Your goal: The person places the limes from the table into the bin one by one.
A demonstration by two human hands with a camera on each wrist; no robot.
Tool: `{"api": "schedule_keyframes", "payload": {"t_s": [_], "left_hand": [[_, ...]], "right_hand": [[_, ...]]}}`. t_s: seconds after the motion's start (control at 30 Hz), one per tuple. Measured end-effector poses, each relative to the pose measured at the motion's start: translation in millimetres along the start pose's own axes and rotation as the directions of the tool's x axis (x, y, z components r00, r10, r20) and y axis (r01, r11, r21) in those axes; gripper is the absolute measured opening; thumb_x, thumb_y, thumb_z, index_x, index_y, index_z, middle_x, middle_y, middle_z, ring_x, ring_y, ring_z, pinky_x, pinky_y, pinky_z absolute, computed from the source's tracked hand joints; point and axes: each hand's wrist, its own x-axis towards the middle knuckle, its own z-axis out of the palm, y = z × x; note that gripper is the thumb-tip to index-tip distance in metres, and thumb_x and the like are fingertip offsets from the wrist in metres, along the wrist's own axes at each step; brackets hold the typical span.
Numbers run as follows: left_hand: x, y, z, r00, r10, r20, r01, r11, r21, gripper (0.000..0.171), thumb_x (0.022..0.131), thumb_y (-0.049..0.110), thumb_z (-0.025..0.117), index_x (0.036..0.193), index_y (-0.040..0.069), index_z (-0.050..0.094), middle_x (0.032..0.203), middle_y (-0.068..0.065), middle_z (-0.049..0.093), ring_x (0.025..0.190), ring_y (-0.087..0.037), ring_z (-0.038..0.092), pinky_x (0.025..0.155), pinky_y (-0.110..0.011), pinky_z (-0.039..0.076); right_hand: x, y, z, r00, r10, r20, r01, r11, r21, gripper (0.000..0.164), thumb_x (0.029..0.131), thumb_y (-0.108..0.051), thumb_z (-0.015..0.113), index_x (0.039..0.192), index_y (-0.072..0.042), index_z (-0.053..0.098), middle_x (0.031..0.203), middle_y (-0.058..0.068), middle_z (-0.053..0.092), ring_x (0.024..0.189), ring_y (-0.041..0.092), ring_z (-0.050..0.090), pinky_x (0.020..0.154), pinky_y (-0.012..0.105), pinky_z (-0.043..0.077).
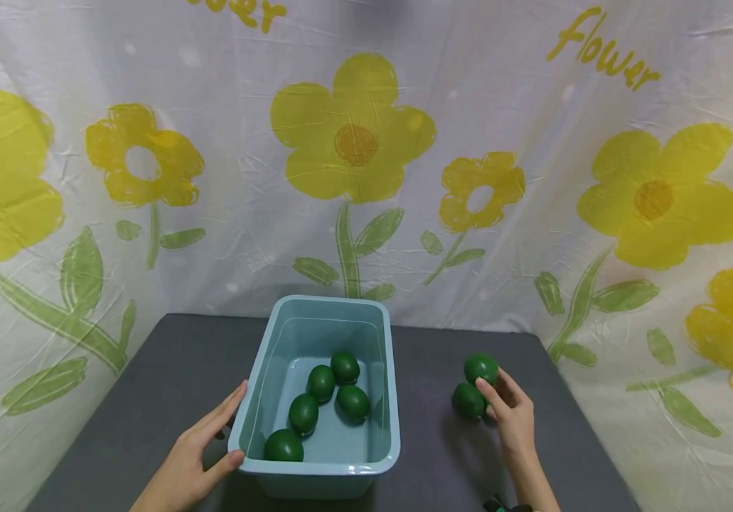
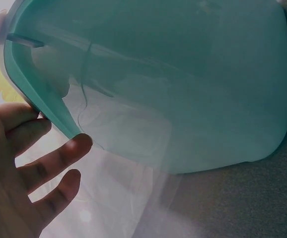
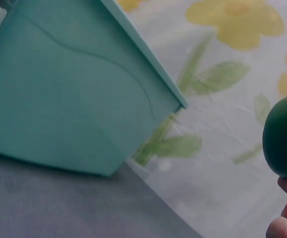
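A light blue plastic bin (image 1: 315,487) stands on the table, with several dark green oval fruits (image 1: 303,414) inside. My left hand (image 1: 190,455) is at its left side, fingers nearly straight against the rim and thumb at the near corner. In the left wrist view, the fingertips (image 2: 81,144) touch the rim edge. Right of the bin, my right hand (image 1: 512,412) pinches a green oval fruit (image 1: 480,368) between thumb and fingers. Just below it in view is another green fruit (image 1: 468,401); whether the hand touches that one, I cannot tell. The right wrist view shows the held fruit (image 3: 282,141) at its edge.
Dark grey cloth covers the table (image 1: 424,355). Behind and on both sides hangs a white curtain (image 1: 225,235) printed with yellow flowers. A dark wrist strap (image 1: 500,505) shows at the bottom edge by the right wrist.
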Motion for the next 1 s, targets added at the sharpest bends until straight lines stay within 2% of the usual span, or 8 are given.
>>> {"api": "schedule_keyframes", "payload": {"t_s": [0.17,0.37,0.57,0.73,0.8,1.0], "left_hand": [[-0.6,0.8,0.1,1.0,-0.008,0.0,0.008,1.0,-0.002,0.082,0.095,0.018,0.077,0.167,0.019,0.038,0.169,0.011,0.039,0.138,0.013,0.042,0.085,-0.035,0.058],[-0.3,0.0,0.5,1.0,-0.001,0.002,0.001,1.0,-0.012,0.081,0.096,0.019,0.077,0.167,0.019,0.038,0.169,0.011,0.038,0.137,0.012,0.044,0.083,-0.033,0.057],[0.4,0.1,-0.1,1.0,0.012,0.0,-0.012,1.0,-0.018,0.081,0.096,0.019,0.076,0.167,0.019,0.038,0.169,0.009,0.038,0.135,0.008,0.048,0.082,-0.032,0.057],[0.5,-0.5,-0.3,1.0,0.019,-0.004,-0.019,0.999,-0.027,0.08,0.096,0.019,0.076,0.167,0.018,0.038,0.169,0.008,0.039,0.126,0.004,0.055,0.079,-0.032,0.056],[0.0,-1.2,-0.1,1.0,0.018,-0.002,-0.018,1.0,-0.026,0.08,0.096,0.019,0.076,0.167,0.018,0.038,0.169,0.008,0.039,0.127,0.004,0.054,0.079,-0.031,0.056],[0.3,-2.3,0.7,1.0,0.016,-0.005,-0.016,1.0,0.002,0.081,0.095,0.019,0.078,0.166,0.019,0.039,0.169,0.007,0.04,0.139,0.012,0.042,0.086,-0.032,0.057]], "right_hand": [[3,-8,16,0.997,-0.068,0.025,0.067,0.997,0.042,0.053,0.102,-0.022,0.073,0.151,-0.01,0.059,0.114,-0.022,0.072,0.103,0.002,0.067,0.081,0.026,0.052],[6,-21,32,0.992,-0.121,0.043,0.118,0.991,0.058,0.053,0.1,-0.02,0.075,0.15,-0.009,0.061,0.116,-0.018,0.073,0.103,0.005,0.066,0.079,0.028,0.052],[7,-29,43,0.984,-0.165,0.067,0.159,0.984,0.081,0.052,0.099,-0.016,0.075,0.149,-0.009,0.062,0.11,-0.013,0.073,0.094,0.008,0.061,0.076,0.026,0.051],[7,-36,53,0.973,-0.216,0.083,0.208,0.974,0.092,0.049,0.099,-0.014,0.074,0.147,-0.011,0.064,0.108,-0.011,0.073,0.092,0.009,0.06,0.076,0.028,0.05],[7,-38,58,0.966,-0.241,0.094,0.232,0.968,0.095,0.048,0.099,-0.012,0.074,0.146,-0.01,0.065,0.105,-0.01,0.072,0.09,0.009,0.059,0.075,0.029,0.049],[10,-43,74,0.944,-0.312,0.11,0.295,0.944,0.146,0.048,0.096,-0.003,0.074,0.143,-0.006,0.067,0.093,-0.007,0.068,0.074,0.007,0.051,0.066,0.025,0.046]]}}
